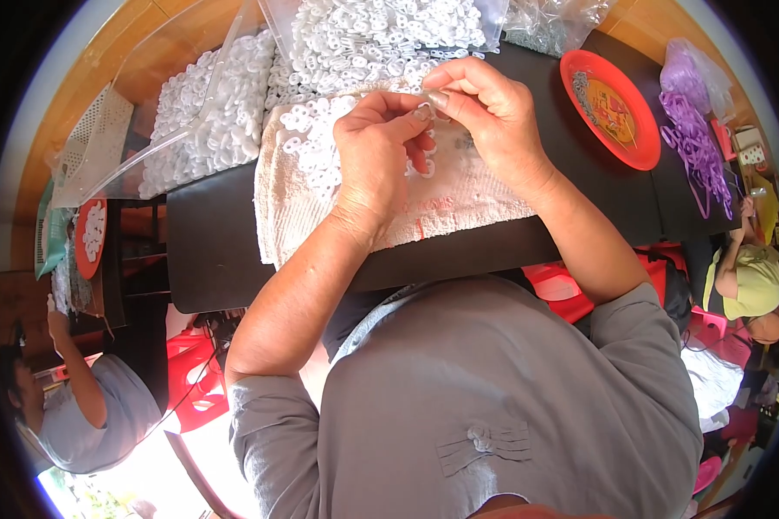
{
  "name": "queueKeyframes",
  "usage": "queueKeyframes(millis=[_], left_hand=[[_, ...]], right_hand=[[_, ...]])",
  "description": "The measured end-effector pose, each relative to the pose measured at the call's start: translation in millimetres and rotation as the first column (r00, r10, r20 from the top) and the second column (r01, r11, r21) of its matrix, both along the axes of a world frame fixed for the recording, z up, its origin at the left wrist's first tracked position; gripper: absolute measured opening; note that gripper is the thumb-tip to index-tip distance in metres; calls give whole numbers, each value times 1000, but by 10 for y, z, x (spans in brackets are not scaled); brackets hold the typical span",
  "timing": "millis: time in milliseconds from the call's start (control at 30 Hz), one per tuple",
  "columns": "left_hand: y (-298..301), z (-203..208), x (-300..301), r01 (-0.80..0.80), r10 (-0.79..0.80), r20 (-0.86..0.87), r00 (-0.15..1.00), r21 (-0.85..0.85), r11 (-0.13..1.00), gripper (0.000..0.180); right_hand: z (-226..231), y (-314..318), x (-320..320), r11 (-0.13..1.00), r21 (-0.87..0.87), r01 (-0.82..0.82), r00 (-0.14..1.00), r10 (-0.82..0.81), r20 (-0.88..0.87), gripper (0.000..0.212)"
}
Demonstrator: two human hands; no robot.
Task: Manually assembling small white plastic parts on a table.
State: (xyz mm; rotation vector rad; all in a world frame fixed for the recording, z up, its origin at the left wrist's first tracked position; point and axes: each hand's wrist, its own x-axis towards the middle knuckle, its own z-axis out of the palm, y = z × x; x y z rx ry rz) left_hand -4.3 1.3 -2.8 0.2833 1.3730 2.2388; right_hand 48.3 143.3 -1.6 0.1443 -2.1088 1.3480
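Above a beige towel (480, 195) on the dark table, both of my hands meet close together. My left hand (374, 143) is closed, pinching a small white plastic piece (425, 107) between thumb and fingers. Thumb and forefinger of my right hand (498, 117) press together right beside that piece; whatever they grip is too small to make out. Loose white plastic pieces with holes (313, 143) lie spread on the towel left of and beneath my left hand. A few tiny grey bits show on the cloth under my right hand.
Clear plastic bins (221, 108) heaped with white pieces stand beyond the towel. To the right are a red oval tray (647, 156) with grey bits and a purple mesh bag (691, 108). Co-workers sit at far left (117, 406) and far right (749, 277).
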Motion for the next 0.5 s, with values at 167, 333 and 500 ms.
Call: queueKeyframes(millis=[167,333,500], left_hand=[[-4,14,3,9,-9,15,1000,-17,1000,5],[-3,10,-2,11,-10,15,1000,-15,1000,5],[-6,15,6,7,-7,5,1000,-41,999,6]], right_hand=[[-6,36,21,999,8,-33,996,32,87,9],[13,-15,15,1000,-16,-16,999,17,38,15],[-30,-16,26,991,121,-64,998,62,17,13]])
